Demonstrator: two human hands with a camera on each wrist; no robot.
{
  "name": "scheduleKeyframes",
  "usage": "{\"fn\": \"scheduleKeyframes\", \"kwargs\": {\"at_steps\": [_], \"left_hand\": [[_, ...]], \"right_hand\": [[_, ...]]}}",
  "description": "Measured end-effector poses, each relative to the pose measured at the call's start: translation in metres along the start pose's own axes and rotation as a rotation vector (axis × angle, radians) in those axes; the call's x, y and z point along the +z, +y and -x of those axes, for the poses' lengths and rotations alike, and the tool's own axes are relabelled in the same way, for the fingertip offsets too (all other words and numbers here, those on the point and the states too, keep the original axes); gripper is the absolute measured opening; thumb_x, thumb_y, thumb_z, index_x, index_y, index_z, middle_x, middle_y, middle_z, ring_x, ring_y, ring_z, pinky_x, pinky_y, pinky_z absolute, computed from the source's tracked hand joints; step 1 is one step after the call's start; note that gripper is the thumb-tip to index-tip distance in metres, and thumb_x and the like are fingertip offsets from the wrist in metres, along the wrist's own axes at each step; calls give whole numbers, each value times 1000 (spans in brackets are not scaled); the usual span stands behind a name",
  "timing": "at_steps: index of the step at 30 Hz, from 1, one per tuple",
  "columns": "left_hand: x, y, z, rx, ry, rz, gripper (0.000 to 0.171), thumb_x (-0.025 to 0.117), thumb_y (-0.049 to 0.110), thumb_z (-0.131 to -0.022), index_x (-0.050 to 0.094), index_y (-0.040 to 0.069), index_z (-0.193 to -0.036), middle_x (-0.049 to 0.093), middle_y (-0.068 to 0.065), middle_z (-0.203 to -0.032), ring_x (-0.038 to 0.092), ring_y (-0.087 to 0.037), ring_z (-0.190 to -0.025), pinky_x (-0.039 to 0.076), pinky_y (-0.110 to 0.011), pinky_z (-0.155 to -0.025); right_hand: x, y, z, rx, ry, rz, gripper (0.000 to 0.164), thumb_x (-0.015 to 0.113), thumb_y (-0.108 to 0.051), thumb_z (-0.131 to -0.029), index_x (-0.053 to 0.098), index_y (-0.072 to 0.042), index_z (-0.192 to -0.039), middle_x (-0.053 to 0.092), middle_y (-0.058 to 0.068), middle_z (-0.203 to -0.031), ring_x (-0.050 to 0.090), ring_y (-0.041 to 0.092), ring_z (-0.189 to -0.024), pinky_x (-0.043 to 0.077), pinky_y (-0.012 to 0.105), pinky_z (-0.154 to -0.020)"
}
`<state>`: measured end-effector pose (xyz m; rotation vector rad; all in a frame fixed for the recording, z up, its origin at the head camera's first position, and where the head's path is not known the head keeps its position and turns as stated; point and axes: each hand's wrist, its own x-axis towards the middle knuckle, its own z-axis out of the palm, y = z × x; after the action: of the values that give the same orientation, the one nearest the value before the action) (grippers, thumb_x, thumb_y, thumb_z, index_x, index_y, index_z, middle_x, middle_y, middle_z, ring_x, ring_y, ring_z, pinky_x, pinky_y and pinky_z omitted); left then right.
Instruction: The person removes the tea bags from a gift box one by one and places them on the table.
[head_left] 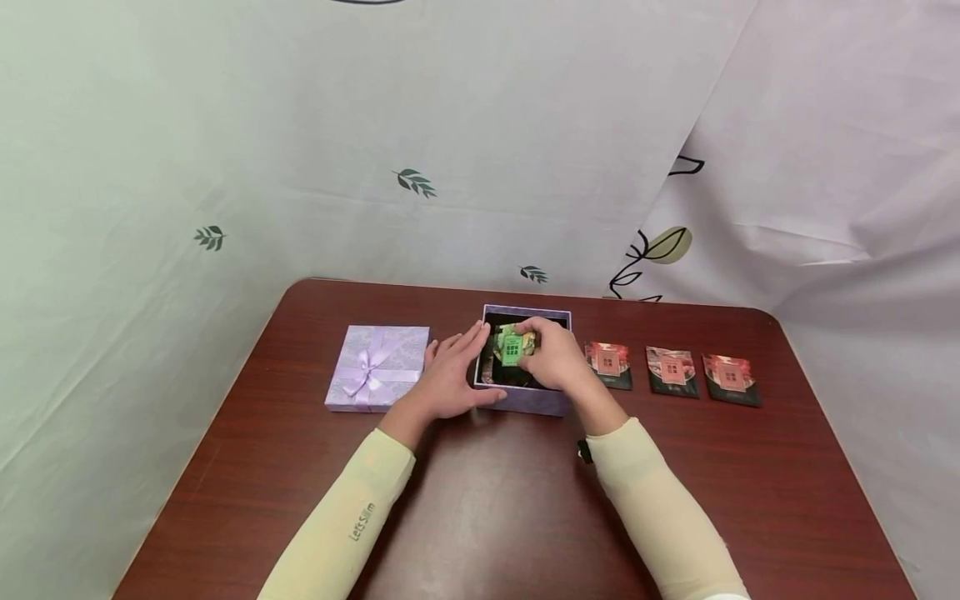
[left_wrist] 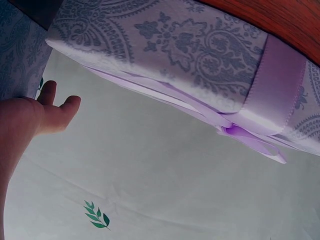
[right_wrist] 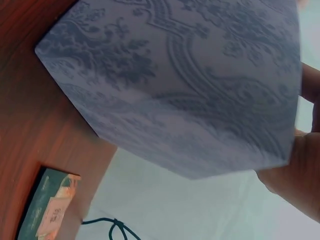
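Observation:
An open purple patterned box (head_left: 534, 402) with a dark inside stands near the back of the table. My right hand (head_left: 557, 357) reaches into it and pinches a green-labelled sachet (head_left: 512, 348) between thumb and fingers. Against the box's left side rests my left hand (head_left: 452, 379), its fingers extended along the rim and its thumb at the front. The left wrist view catches part of that left hand (left_wrist: 37, 115) beside the box wall. In the right wrist view the box (right_wrist: 170, 85) covers most of the right hand (right_wrist: 300, 175). The box's floor is largely hidden by the sachet and hand.
Left of the box lies a lilac patterned lid (head_left: 401, 354) with a ribbon bow (head_left: 365, 372). To the right, three red-and-dark sachets lie in a row: a near one (head_left: 610, 364), a middle one (head_left: 672, 371) and a far one (head_left: 731, 379). A pale curtain (head_left: 450, 125) hangs behind the table.

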<state>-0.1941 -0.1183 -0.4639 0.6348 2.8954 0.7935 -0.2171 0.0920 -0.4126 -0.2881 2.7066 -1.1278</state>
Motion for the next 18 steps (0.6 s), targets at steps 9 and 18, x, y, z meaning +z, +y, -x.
{"fn": "scheduleKeyframes", "kwargs": {"at_steps": [9,18], "left_hand": [[1,0,0,3,10,5,109,72,65,-80,17,19,-162,16,-2,-165,28,-35,-142,8,-66,-109],[2,-2,-1,13,24,6,109,73,64,-80,18,18,-162,18,-4,-165,28,-36,-141,7,-65,-109]], "right_hand": [[-12,5,15,18,76,-42,41,76,-4,-85,66,-12,-124,58,6,-81,52,20,-66,42,35,-58],[-25,15,36,39,121,-120,42,77,0,-83,65,-9,-123,57,9,-85,52,22,-69,43,34,-55]]}}
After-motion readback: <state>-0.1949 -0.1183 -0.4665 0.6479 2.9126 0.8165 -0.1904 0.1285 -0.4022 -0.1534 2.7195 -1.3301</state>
